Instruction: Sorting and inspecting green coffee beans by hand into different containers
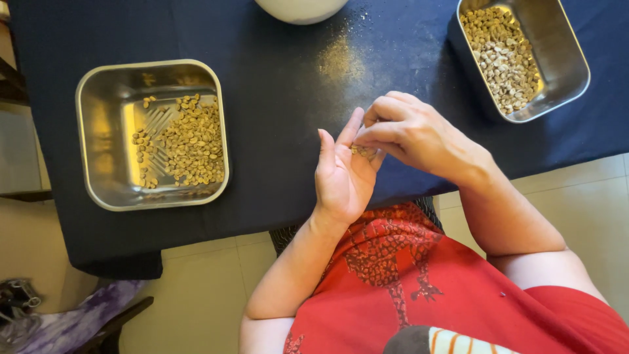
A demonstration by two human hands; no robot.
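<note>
My left hand (342,176) is held palm up over the near edge of the table, cupping a few pale beans (362,151) on its fingers. My right hand (409,131) reaches across from the right, its fingertips pinched on the beans in the left palm. A square steel tray (98,131) at the left holds a loose layer of pale beans (190,141). A second steel tray (563,52) at the top right holds more of the same beans (501,56), heaped toward its left side.
A dark blue cloth (282,98) covers the table, dusted with fine crumbs near the top middle. A white bowl's rim (301,10) shows at the top edge. Below lie a tiled floor (203,288) and a purple cloth (78,321) on a chair at the lower left.
</note>
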